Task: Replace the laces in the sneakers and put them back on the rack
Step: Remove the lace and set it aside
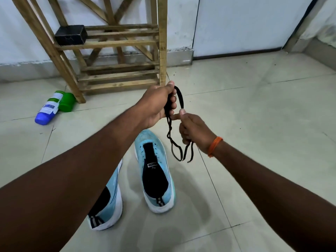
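**Black lace held ready, sneakers still unlaced**

A black lace [179, 124] is held mid-frame: the left hand [157, 106] grip is closed on its upper loop, the right hand [195, 130] grip is pinched on the strand below. Both sneakers [156, 171] are seen on the floor at lower centre, apparently laceless. The rack [116, 57] is seen upper left. An end must likely be freed next and fed through an eyelet.

Two bare forearms in view, no sleeves, no gloves.
Left hand [156, 104]: nothing worn on wrist or fingers that shows. Right hand [195, 130]: thin orange thread band [215, 145], several strands wound together around the wrist. Nails short, unpainted.
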